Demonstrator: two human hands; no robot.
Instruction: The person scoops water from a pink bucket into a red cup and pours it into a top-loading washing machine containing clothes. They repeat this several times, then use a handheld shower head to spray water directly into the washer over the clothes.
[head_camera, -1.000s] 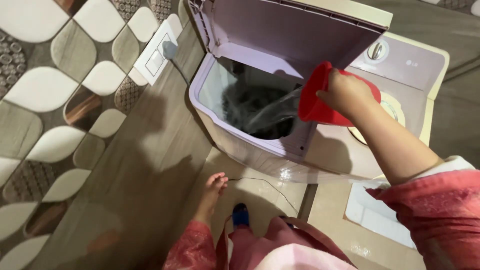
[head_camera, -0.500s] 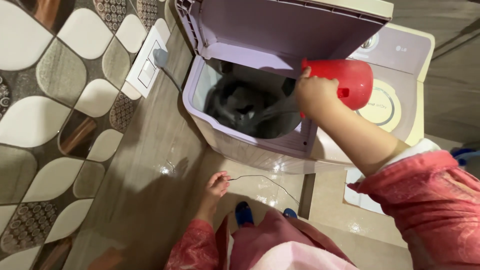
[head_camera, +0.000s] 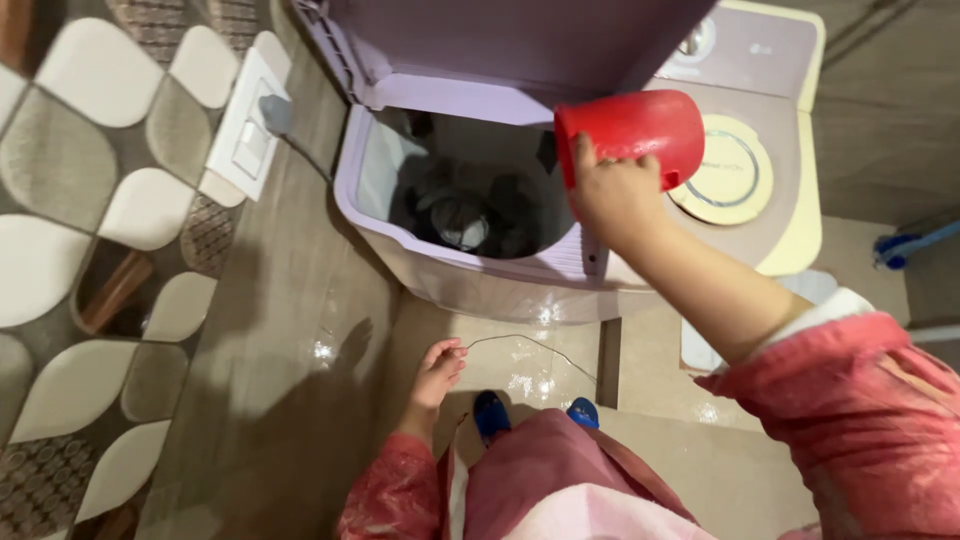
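A red mug (head_camera: 632, 132) is gripped by the right hand (head_camera: 612, 195), the fingers curled tight around its rim end, with the thumb lying up against the mouth edge. The mug is held on its side, its mouth turned toward the open tub (head_camera: 470, 205) of a washing machine (head_camera: 590, 270) and its base pointing away to the right. The tub lies just below and to the left of this hand; dark wet laundry (head_camera: 470, 215) can be made out inside it, though its exact kind cannot be told. The raised lid (head_camera: 520, 40) of the machine stands just above the hand and the mug. A round cream-coloured cover (head_camera: 730, 175) on the machine's other compartment is seen just right of the mug, partly hidden behind it. The right forearm is bare, and a pink sleeve (head_camera: 860, 400) with a white cuff is pushed back toward the elbow.

The left hand (head_camera: 440, 372) hangs low, well apart from the right hand and nearer the body. It is held loosely half open, fingers lightly bent, and nothing is grasped in it. A thin wire (head_camera: 530, 345) on the wet floor (head_camera: 300, 380) runs from just beside its fingertips off to the right; whether it is touched cannot be told. Two blue slippers (head_camera: 490, 412) are seen just below this hand, under the hem of pink clothing. To the far left of it, a white switch plate (head_camera: 245, 140) is fixed on the patterned tiled wall (head_camera: 70, 160).
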